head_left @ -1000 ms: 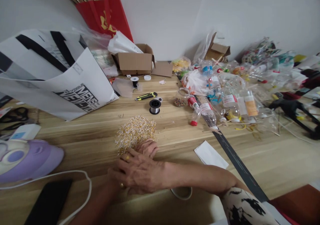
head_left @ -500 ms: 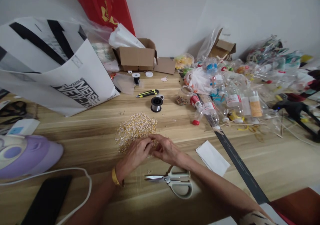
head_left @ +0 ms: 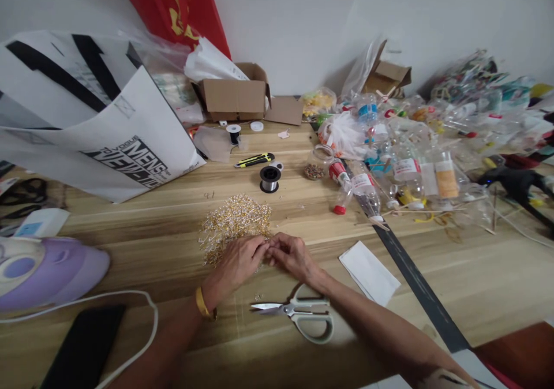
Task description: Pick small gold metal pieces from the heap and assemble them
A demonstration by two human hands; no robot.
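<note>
A tangled gold and silver beaded wire piece lies on the wooden table. My left hand and my right hand meet at its near right edge, fingertips pinched together on part of the piece. A gold bangle sits on my left wrist. White-handled scissors lie just behind my hands, blades pointing left. A spool of silver wire stands beyond the beaded piece.
A large white shopping bag and cardboard box stand at the back left. Plastic bottles clutter the right. A purple device with white cable, a black phone, a white paper and a dark strip lie nearby.
My right hand lifted off my left and uncovered the scissors. Both hands moved forward to the beaded piece's edge and now pinch it together.
</note>
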